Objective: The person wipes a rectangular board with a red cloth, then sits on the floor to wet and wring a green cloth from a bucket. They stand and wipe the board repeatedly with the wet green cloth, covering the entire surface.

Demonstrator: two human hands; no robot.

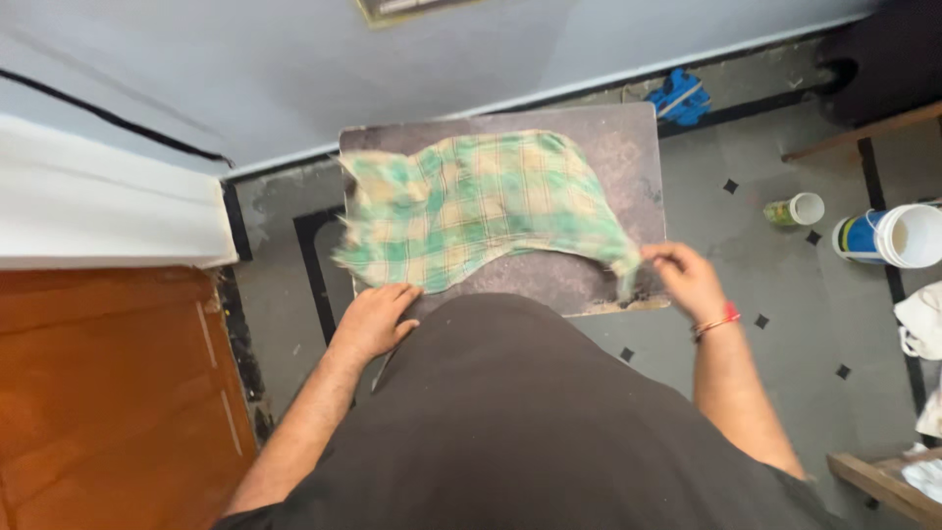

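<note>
**Right hand pinching cloth corner; left hand pressing near edge**

Right hand [690, 280], right of centre in the frame: fingers closed on the lower-right corner of the green and cream checked cloth [481, 206], corner pulled outward to a point. Left hand [373, 319], lower left of centre: laid palm-down, fingers loosely spread, touching the cloth's near-left edge; not gripping, as far as visible. Cloth spread over most of the dark worn board [613, 147], centre of frame; left edge blurred and hanging just past the board. Rumpled along the near edge.

Judgement on doing this well: keep the left palm as anchor, draw the pinched corner outward and low, level with the board. Pull evenly to avoid skewing the checks. Watch the overhanging left side; possible slip off the board.

Floor at right: small cup [797, 209], white bucket [893, 236], well apart from the board.
</note>
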